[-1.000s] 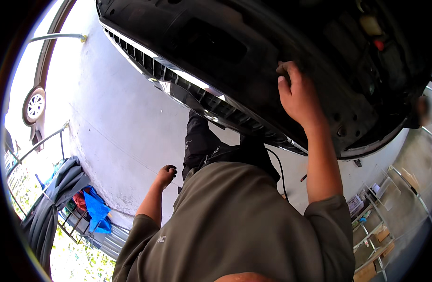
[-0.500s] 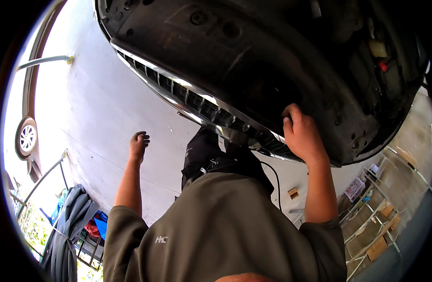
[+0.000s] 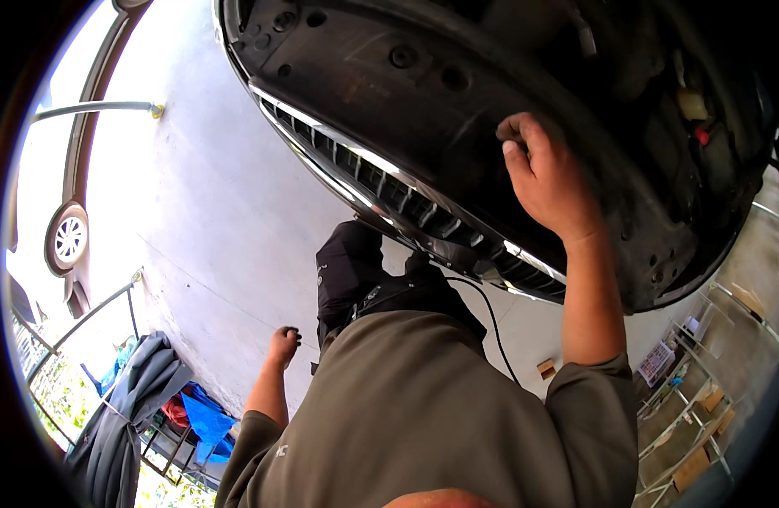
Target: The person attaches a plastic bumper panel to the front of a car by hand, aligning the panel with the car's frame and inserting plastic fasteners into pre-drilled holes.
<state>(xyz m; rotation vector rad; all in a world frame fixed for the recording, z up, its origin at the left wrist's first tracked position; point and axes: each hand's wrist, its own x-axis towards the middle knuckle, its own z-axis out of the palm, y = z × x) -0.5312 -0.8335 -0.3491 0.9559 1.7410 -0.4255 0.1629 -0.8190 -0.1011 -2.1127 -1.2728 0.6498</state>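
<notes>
My right hand (image 3: 546, 173) is over the dark plastic panel (image 3: 364, 85) behind the car's front grille (image 3: 381, 182). Its fingers curl toward the thumb in a pinch-like shape. Whether anything small sits between the fingertips is hidden against the dark panel, and so is any contact with it. My left hand (image 3: 284, 345) hangs low at my left side, away from the car. Its darkened fingers are loosely bent and a little apart, with nothing visible in them. The grille has a chrome strip and dark slats.
Beyond the panel lies the engine bay, with a small red cap (image 3: 702, 136). A black hose (image 3: 493, 326) runs by my legs. A metal rack (image 3: 686, 423) with cartons stands at right. At left are a railing (image 3: 84, 322), grey sheeting (image 3: 122, 415) and another car's wheel (image 3: 69, 239).
My right hand has risen from near the grille and moved farther over the panel. My left hand has dropped closer to my body. The whole view has shifted slightly.
</notes>
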